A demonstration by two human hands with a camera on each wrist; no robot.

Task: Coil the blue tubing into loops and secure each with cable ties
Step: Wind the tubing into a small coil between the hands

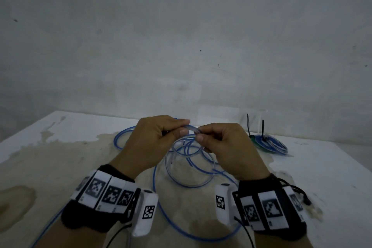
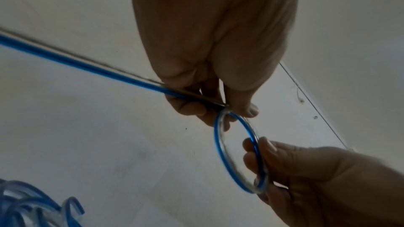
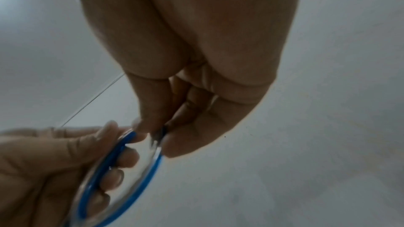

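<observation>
Thin translucent blue plastic tubing [image 2: 237, 146] — light, springy, probably slick; left hand [image 1: 155, 139] and right hand [image 1: 225, 143] each pinch the small loop's rim.

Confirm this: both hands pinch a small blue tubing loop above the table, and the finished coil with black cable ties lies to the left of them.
Wrong side. The finished coil with black cable ties lies to the right of the left hand and right hand, per the head view. Both do pinch the blue tubing loop.
</observation>
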